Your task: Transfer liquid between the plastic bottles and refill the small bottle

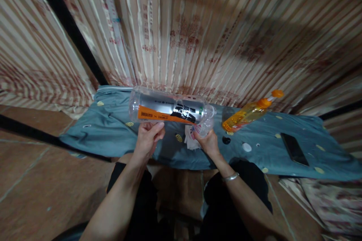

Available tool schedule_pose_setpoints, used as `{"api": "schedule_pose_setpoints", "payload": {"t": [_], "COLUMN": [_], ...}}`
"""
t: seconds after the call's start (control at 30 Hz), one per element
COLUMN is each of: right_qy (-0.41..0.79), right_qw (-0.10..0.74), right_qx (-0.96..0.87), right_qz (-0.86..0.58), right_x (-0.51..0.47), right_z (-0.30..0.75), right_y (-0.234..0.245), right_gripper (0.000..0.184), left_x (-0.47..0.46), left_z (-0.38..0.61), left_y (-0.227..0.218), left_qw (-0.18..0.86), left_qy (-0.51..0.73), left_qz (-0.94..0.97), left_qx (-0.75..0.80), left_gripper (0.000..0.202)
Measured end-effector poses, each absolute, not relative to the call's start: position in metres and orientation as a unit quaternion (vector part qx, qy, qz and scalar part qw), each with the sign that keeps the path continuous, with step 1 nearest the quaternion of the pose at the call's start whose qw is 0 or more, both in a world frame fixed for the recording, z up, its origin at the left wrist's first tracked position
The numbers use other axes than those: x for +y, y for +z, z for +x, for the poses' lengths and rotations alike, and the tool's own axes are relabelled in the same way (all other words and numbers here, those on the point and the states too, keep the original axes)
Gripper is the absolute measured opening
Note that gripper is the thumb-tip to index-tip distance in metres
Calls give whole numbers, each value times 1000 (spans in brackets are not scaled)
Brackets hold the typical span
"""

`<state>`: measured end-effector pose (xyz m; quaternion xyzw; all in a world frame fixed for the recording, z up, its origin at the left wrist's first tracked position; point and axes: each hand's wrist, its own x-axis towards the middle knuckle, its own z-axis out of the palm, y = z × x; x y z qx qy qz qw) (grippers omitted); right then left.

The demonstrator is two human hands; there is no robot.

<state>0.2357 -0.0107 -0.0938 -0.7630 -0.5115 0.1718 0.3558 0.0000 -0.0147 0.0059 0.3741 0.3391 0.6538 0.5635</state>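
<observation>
A large clear plastic bottle with a silver, black and orange label lies sideways across the blue cloth, its neck to the right. My left hand is closed just under the label's orange edge, thumb pressed on the fingers; whether it pinches anything is hidden. Near the large bottle's neck, my right hand is wrapped round a small clear plastic bottle with a pinkish-blue label. Their necks are close; I cannot tell whether they touch. Crumpled white tissue lies beside my right hand.
An orange pump bottle leans to the right on the blue cloth. Nearby are a black cap, a white disc and a dark phone. A striped curtain hangs behind, with a black pole at left.
</observation>
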Motion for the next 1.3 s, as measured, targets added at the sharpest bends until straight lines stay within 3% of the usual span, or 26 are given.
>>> {"api": "schedule_pose_setpoints", "payload": {"t": [0.53,1.3], "right_qy": [164,192], "right_qw": [347,361], "right_qx": [-510,-502], "right_qz": [-770,-762], "right_x": [-11,-13], "right_z": [236,235], "right_y": [-94,-88], "right_gripper": [60,64], "left_x": [-14,-13], "left_z": [-2,-2], "left_y": [-1,-1], "left_qw": [562,555], "left_qy": [645,648], "left_qz": [390,398], "left_qx": [341,336], "left_gripper": [35,39]}}
